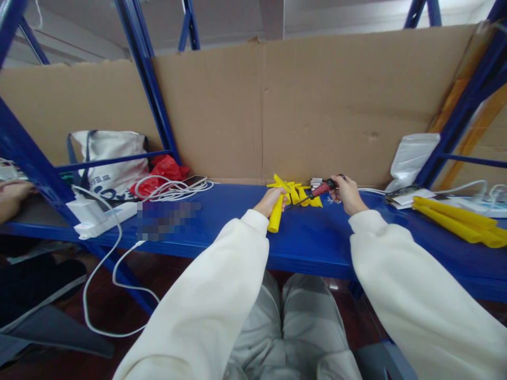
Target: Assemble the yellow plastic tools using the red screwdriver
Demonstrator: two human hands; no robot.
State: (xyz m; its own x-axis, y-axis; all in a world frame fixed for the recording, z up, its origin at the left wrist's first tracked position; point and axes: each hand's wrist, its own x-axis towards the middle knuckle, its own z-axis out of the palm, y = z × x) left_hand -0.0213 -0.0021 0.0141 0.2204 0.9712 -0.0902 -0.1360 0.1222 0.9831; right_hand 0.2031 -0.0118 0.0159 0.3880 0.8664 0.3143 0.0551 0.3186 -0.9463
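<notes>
Yellow tube [276,217] in left hand [271,202], screwdriver [323,188] in right [347,195]

Hands: two of the wearer's own, left hand [272,201] and right hand [345,194], plus one co-worker's hand [15,196] at far left. On the worktop [233,214], count is one screwdriver [325,188], one held cone [275,216], at least two stacked cones [451,217] at right, and several small yellow pieces [295,193], too overlapped for an exact number. Also one cloth bag [113,155], one red bag [170,168], one white pouch [414,155], one cable coil [170,191], one charger [87,211], two power strips [109,220], one either side.
</notes>
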